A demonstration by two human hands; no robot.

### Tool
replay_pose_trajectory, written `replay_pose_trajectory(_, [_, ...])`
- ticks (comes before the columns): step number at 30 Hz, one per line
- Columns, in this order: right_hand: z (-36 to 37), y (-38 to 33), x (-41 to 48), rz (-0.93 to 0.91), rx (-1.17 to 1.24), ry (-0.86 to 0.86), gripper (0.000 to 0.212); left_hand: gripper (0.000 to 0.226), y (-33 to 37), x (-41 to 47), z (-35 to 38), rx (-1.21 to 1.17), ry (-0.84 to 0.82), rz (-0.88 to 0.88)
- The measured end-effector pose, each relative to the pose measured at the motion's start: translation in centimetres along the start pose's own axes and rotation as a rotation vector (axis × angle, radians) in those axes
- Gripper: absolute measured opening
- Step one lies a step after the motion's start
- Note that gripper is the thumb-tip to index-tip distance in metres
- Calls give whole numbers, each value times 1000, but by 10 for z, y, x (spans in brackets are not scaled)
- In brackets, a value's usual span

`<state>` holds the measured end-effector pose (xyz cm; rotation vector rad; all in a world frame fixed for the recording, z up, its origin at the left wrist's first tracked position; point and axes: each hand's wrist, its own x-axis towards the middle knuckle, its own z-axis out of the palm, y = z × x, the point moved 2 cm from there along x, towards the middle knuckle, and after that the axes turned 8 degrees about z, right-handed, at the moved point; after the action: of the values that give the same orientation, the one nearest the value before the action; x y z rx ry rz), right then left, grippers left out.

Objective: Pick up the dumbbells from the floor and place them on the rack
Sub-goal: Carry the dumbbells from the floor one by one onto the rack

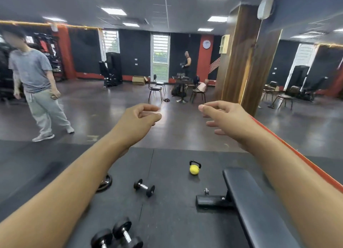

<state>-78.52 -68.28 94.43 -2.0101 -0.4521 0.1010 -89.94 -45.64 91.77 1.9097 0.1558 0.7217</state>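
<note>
Mat: black rubber, covering the near floor.
Bench: black padded, lying along the mat's right side.
Left hand: raised over the floor, fingers loosely curled, holding nothing.
Right hand: raised beside it, fingers spread and slightly bent, empty.
Paired dumbbells: two side by side on the mat at the bottom edge.
Single dumbbell: alone on the mat, left of the bench.
Kettlebell: yellow, just beyond the bench end.
</note>
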Motion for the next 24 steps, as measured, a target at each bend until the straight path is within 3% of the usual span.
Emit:
replay_pose_trajectory(3, [40, 9, 108, 9, 5, -21, 21, 8, -60, 96, 1, 26, -17, -32])
replay_pose_trajectory(14, [125, 44, 408, 18, 71, -71, 34, 11, -183, 367, 32, 145, -77, -106])
replay_pose_trajectory(19, [183, 84, 555, -55, -23, -149, 43, 22, -276, 466, 59, 210, -26, -202])
replay_pose_trajectory(24, [264, 98, 679, -163, -148, -300, 44, 34, -359, 539, 59, 268, 189, -322])
